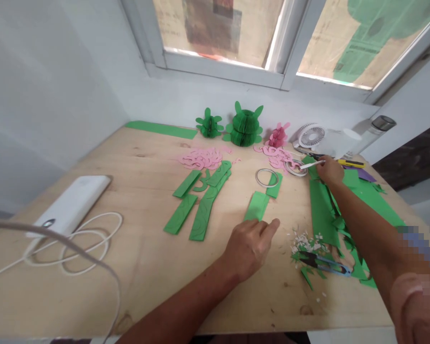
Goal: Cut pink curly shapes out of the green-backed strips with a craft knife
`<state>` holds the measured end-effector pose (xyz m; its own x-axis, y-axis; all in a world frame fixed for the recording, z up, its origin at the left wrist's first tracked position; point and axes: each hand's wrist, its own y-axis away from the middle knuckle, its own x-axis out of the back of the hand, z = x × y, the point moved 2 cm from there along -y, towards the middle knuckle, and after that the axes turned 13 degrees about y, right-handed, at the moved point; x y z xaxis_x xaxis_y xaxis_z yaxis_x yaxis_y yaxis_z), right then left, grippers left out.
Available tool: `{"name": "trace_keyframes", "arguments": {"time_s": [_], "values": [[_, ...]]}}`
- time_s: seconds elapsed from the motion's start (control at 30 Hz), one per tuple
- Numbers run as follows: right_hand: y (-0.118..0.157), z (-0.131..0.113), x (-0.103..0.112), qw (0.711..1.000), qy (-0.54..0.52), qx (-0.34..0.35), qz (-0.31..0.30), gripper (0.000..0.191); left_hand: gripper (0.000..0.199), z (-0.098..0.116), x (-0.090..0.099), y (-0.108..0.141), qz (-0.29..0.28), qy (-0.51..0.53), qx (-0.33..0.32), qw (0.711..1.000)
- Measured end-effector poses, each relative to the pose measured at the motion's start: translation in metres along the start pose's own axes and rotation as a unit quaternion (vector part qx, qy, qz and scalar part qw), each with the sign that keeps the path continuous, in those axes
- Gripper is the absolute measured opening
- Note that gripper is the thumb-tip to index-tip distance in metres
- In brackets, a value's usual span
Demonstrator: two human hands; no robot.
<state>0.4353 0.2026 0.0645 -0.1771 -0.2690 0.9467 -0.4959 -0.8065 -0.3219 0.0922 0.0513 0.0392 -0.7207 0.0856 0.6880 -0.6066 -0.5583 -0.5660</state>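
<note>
My left hand (pixel 249 247), fingers curled and one digit pointing right, is at the near end of a folded green paper strip (pixel 257 205) and covers that end. Over at the right, my right hand (pixel 330 173) is closed on a thin white pen-like stick (pixel 311 165), whose tip points left over a roll of tape (pixel 295 168). A grey ring (pixel 267 178) lies partly across a smaller green paper piece (pixel 274 186). Several green strips with drawn curves (pixel 208 205) are left of my left hand.
Thread snips (pixel 324 263) lie among white and green scraps. Green sheets (pixel 322 215) sit under my right forearm. Pink cut-outs (pixel 202 157), green paper figures (pixel 245 126), a pink one (pixel 277 136), a small fan (pixel 311 136) and a yellow cutter (pixel 351 163) stand or lie behind. A white power bank (pixel 75 200) with cable is left.
</note>
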Motion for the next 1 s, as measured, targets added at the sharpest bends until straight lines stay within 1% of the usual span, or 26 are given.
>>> {"name": "trace_keyframes", "arguments": {"time_s": [0.1, 0.2, 0.27, 0.3, 0.37, 0.43, 0.47, 0.5, 0.53, 0.63, 0.7, 0.77, 0.8, 0.83, 0.9, 0.93, 0.97, 1.0], "values": [[0.008, -0.002, 0.012, 0.999, 0.024, -0.014, 0.019, 0.029, 0.029, 0.001, 0.001, -0.001, -0.003, -0.010, 0.002, 1.000], [0.019, -0.008, 0.027, 0.999, 0.017, -0.020, 0.038, 0.030, 0.025, 0.004, 0.002, -0.002, -0.009, -0.015, 0.004, 1.000], [0.033, -0.013, 0.038, 0.999, -0.010, -0.010, 0.046, 0.028, 0.022, 0.005, 0.003, -0.003, -0.010, -0.012, 0.003, 1.000], [0.042, -0.017, 0.044, 0.996, -0.074, 0.007, 0.051, 0.026, 0.021, 0.006, 0.004, -0.003, -0.006, -0.007, 0.000, 1.000], [0.068, -0.026, 0.055, 0.972, -0.219, 0.060, 0.053, 0.024, 0.021, 0.008, 0.006, -0.003, 0.015, 0.008, -0.010, 1.000], [0.099, -0.037, 0.065, 0.935, -0.326, 0.139, 0.025, 0.027, 0.025, 0.010, 0.009, -0.004, 0.051, 0.023, -0.025, 0.998], [0.115, -0.042, 0.069, 0.918, -0.367, 0.150, 0.012, 0.029, 0.026, 0.011, 0.012, -0.004, 0.073, 0.033, -0.030, 0.996], [0.131, -0.047, 0.073, 0.905, -0.393, 0.163, -0.016, 0.030, 0.027, 0.012, 0.015, -0.005, 0.098, 0.048, -0.029, 0.994], [0.146, -0.051, 0.077, 0.898, -0.403, 0.173, -0.030, 0.030, 0.027, 0.013, 0.019, -0.005, 0.122, 0.067, -0.022, 0.990], [0.188, -0.063, 0.085, 0.894, -0.381, 0.229, -0.059, 0.029, 0.027, 0.012, 0.034, -0.009, 0.175, 0.126, 0.020, 0.976], [0.210, -0.068, 0.085, 0.902, -0.326, 0.275, -0.064, 0.026, 0.026, 0.011, 0.048, -0.011, 0.193, 0.147, 0.048, 0.969], [0.227, -0.072, 0.082, 0.920, -0.246, 0.304, -0.020, 0.023, 0.024, 0.007, 0.064, -0.011, 0.222, 0.215, 0.115, 0.944], [0.234, -0.073, 0.080, 0.922, -0.217, 0.320, 0.005, 0.021, 0.021, 0.005, 0.072, -0.009, 0.235, 0.242, 0.142, 0.931], [0.240, -0.074, 0.077, 0.922, -0.189, 0.336, 0.031, 0.020, 0.019, 0.004, 0.079, -0.005, 0.255, 0.264, 0.163, 0.916], [0.250, -0.077, 0.071, 0.913, -0.153, 0.375, 0.050, 0.020, 0.014, 0.003, 0.090, 0.009, 0.274, 0.289, 0.190, 0.897], [0.253, -0.079, 0.068, 0.909, -0.141, 0.389, 0.051, 0.022, 0.014, 0.004, 0.092, 0.019, 0.275, 0.283, 0.207, 0.895], [0.256, -0.081, 0.066, 0.906, -0.131, 0.400, 0.050, 0.023, 0.014, 0.006, 0.092, 0.031, 0.275, 0.264, 0.218, 0.899], [0.258, -0.083, 0.065, 0.904, -0.122, 0.406, 0.049, 0.022, 0.014, 0.009, 0.090, 0.043, 0.257, 0.233, 0.223, 0.911]]}}
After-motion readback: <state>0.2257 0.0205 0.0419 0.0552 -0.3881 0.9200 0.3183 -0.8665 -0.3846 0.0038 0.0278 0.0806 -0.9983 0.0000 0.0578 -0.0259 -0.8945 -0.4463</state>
